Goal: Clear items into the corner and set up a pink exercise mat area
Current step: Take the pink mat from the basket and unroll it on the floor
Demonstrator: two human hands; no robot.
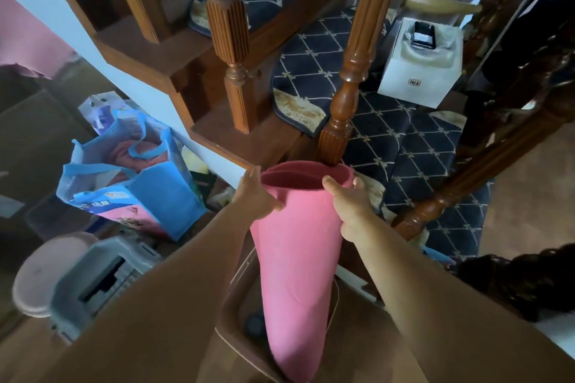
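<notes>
A rolled pink exercise mat (pixel 295 258) stands upright in the middle of the view, its open top end facing me and its lower end inside a brown bin (pixel 236 320). My left hand (pixel 256 194) grips the roll's upper left side, thumb across the front. On the other side my right hand (pixel 350 204) holds the top rim, its thumb hooked over the edge.
A wooden staircase with turned balusters (pixel 351 71) and dark patterned carpet rises just behind the mat. A blue shopping bag (pixel 130 177) and a grey appliance (pixel 99 277) sit on the floor at left. On a stair at right is a white box (pixel 417 71).
</notes>
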